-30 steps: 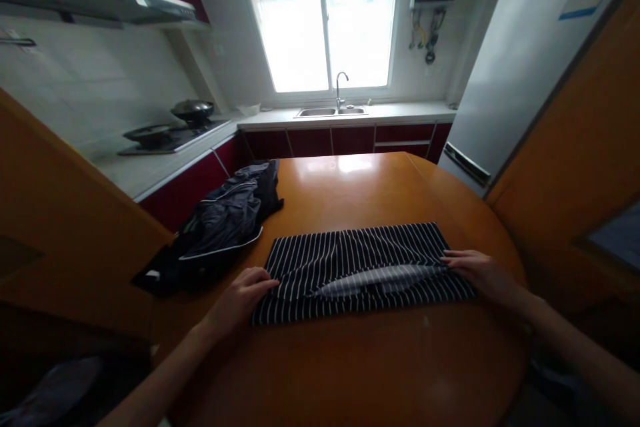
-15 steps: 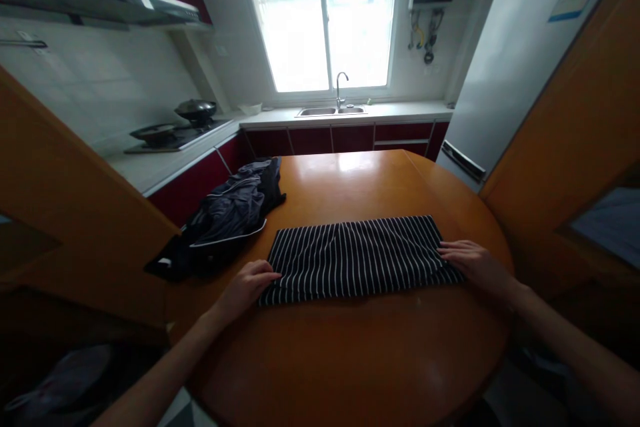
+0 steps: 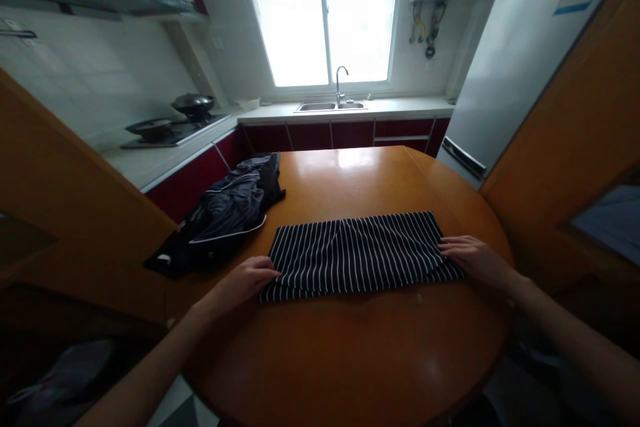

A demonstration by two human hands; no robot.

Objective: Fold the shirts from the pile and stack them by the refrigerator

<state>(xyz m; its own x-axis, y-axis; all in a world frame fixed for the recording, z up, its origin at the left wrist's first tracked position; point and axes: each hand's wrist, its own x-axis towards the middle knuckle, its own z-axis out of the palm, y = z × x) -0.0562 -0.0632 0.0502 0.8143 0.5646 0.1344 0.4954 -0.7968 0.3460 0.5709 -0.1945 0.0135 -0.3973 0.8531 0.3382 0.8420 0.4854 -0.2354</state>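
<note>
A person leans both bare hands to a folded black cloth with thin white stripes (image 3: 355,253), lying flat on the near half of a glossy orange-brown wooden table (image 3: 345,347) with rounded sides. The left hand (image 3: 253,277) has its fingers on the cloth's left end and the right hand (image 3: 470,255) on its right end; whether either pinches the fabric or merely presses it cannot be told. A rumpled dark garment with white piping (image 3: 230,203) lies along the table's left edge. Beyond the table, a white countertop (image 3: 405,105) holds a stainless-steel double sink (image 3: 336,107) below a bright two-pane window (image 3: 295,20). A black cooktop (image 3: 175,138) bearing two pans stands beyond the table's left side, a tall silver-grey refrigerator (image 3: 510,67) to its right
</note>
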